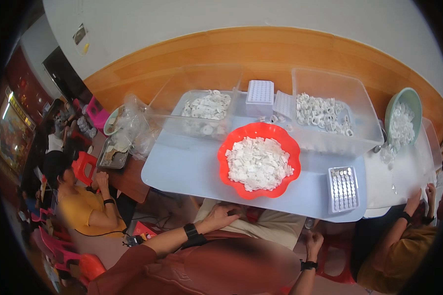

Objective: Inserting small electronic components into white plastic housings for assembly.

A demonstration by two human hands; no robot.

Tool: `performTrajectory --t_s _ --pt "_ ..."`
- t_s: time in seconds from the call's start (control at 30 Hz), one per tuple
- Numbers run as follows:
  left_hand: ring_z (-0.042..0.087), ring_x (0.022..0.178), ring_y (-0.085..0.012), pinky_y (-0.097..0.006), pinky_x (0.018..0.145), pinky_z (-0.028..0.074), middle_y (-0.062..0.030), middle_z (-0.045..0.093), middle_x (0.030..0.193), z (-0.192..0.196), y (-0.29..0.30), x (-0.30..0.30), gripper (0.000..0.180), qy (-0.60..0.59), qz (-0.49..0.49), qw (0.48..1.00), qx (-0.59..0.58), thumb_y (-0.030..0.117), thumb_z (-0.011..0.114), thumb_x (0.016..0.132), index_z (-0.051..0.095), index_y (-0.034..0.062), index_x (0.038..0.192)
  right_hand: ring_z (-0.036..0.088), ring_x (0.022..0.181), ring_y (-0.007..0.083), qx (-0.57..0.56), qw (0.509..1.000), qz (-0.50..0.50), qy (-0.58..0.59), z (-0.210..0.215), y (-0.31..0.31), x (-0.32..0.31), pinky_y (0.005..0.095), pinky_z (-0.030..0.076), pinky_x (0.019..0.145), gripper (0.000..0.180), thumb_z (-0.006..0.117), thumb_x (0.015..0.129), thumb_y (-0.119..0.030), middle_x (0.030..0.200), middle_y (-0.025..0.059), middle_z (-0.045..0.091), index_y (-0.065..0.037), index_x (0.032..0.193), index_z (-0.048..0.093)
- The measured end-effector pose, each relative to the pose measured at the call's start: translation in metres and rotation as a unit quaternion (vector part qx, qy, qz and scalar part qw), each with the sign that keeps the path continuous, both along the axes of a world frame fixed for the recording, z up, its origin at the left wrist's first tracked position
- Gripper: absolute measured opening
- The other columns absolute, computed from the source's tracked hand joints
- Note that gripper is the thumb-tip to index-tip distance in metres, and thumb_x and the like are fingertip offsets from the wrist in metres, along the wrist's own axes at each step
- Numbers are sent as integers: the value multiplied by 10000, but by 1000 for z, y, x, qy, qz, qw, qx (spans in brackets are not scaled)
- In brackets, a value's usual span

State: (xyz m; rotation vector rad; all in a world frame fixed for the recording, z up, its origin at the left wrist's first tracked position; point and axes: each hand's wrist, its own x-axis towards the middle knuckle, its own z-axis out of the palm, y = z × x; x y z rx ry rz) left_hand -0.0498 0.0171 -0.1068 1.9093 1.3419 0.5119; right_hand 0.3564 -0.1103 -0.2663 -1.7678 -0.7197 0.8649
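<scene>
Left hand [222, 215] rests open and empty on the lap below one red bowl [231, 142] of white parts; two clear bins [202, 83] behind; right hand [314, 242] loosely curled, empty, below one grey tray [343, 189].

A pale blue table [182, 169] carries a red bowl [259, 132] of white pieces near its front edge; a small white tray [343, 189] lies to the bowl's right; two clear bins [202, 88] [330, 83] of white rings stand at the back; a white block [260, 97] stands between them; a green bowl [403, 101] leans at the far right.
</scene>
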Motion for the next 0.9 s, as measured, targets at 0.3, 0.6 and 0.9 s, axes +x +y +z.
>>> performTrajectory --t_s 0.3,0.6,0.9 --pt "729 925 -316 -373 845 561 -181 746 1018 5 -5 -15 338 -53 4 999 -12 293 742 889 736 55 1130 367 510 54 63 998 1 -3 54 -24 -14 257 360 460 463 561 1045 -395 613 -51 430 -118 689 454" --pt "732 938 -250 -344 844 560 -166 760 1037 12 -8 -34 325 -106 26 994 -10 253 759 889 742 16 1112 441 599 58 57 997 14 59 105 -34 -57 254 493 516 379 578 1044 -346 702 -54 450 -122 751 489" --pt "694 992 -207 -333 877 542 -127 742 1105 53 -13 -62 365 -105 32 993 -40 277 754 906 719 25 1166 558 675 56 72 994 41 75 134 -37 -59 236 509 596 196 674 990 -232 784 -32 590 -54 913 642"
